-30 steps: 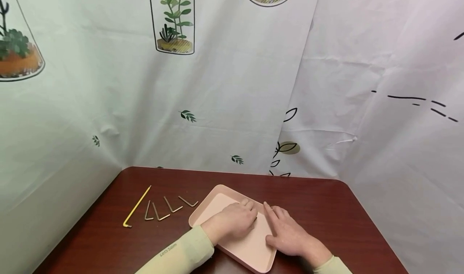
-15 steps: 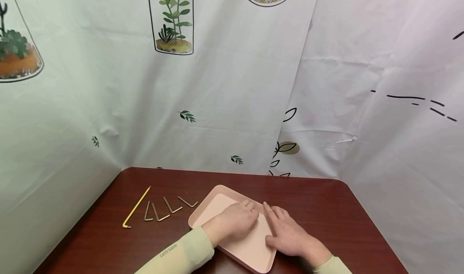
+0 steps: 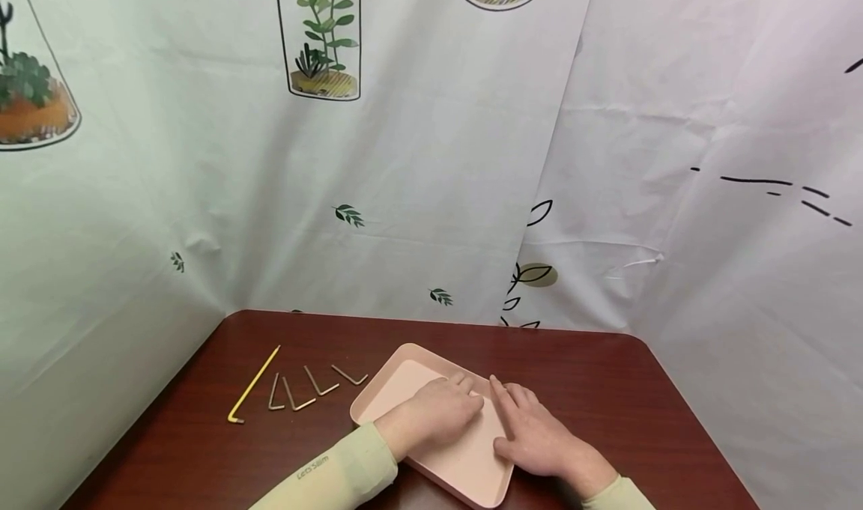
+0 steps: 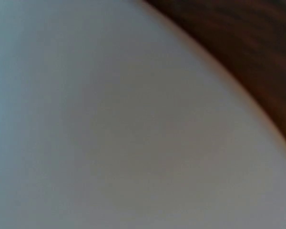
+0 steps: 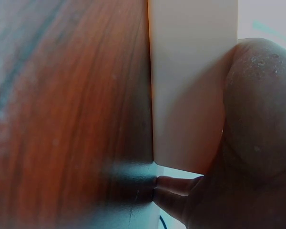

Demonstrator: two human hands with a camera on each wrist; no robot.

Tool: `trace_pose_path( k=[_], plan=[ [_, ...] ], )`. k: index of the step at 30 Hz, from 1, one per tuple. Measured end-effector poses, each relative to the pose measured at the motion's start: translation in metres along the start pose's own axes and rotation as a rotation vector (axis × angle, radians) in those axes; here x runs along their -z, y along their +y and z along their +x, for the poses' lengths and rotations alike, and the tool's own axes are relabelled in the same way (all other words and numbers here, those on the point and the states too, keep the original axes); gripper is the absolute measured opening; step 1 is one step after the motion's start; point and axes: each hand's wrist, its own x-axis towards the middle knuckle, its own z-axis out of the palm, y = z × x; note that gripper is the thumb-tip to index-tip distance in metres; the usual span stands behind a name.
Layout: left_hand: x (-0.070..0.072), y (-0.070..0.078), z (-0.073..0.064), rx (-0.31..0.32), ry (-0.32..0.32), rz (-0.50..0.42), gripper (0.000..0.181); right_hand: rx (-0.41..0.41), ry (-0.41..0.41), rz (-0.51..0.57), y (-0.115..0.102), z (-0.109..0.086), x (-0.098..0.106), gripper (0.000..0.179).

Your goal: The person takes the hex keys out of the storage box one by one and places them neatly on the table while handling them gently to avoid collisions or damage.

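A pink rectangular tray (image 3: pixel 472 471) lies at a slant on the table. My left hand (image 3: pixel 434 413) reaches down inside it with bent fingers, knuckles up. The fingertips are hidden beneath the hand, so I cannot tell whether they hold anything. My right hand (image 3: pixel 536 431) grips the tray's right end, thumb over the rim and fingers stretched along the outside toward the far corner. In the right wrist view, the thumb (image 5: pixel 262 95) lies against the tray's outer wall (image 5: pixel 190 71). A blurred pale surface (image 4: pixel 133 119) fills most of the left wrist view.
Several metal hex keys (image 3: pixel 320 386) lie in a row left of the tray on the dark red table (image 3: pixel 593 368). Farther left lies a long yellow L-shaped key (image 3: pixel 255 383). White patterned cloth (image 3: pixel 431 158) stands behind and at both sides.
My left hand has shifted very slightly to the right inside the tray. The right hand, the tray and the keys stay where they were.
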Motion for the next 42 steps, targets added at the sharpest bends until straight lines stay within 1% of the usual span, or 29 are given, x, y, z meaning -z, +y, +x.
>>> trace_pose_path(
  k=[10, 15, 21, 26, 35, 38, 42],
  plan=[
    [-0.0017, 0.0001, 0.0014, 0.009, -0.008, 0.002, 0.018, -0.004, -0.007, 0.010, -0.0009, 0.0003, 0.0018, 0.098],
    [-0.0013, 0.0004, 0.0024, 0.004, -0.008, 0.008, 0.019, 0.003, 0.000, 0.007, -0.0001, 0.0012, 0.0018, 0.098],
    [0.0002, 0.0010, 0.0023, -0.010, 0.003, 0.052, 0.021, 0.005, 0.007, 0.007, 0.0004, 0.0017, 0.0012, 0.098],
    [-0.0004, 0.0020, 0.0019, -0.026, -0.009, 0.106, 0.025, 0.006, 0.006, 0.005, 0.0006, 0.0011, 0.0005, 0.097],
    [-0.0028, 0.0021, -0.0010, -0.053, -0.004, 0.143, 0.027, -0.002, -0.006, 0.015, -0.0006, 0.0006, 0.0006, 0.098],
    [-0.0020, 0.0017, -0.0019, -0.052, -0.006, 0.141, 0.028, 0.002, -0.001, 0.011, -0.0007, 0.0009, 0.0006, 0.098],
    [-0.0005, 0.0005, -0.0022, -0.041, -0.019, 0.113, 0.029, 0.004, 0.004, 0.006, -0.0003, 0.0012, 0.0007, 0.098]
  ],
)
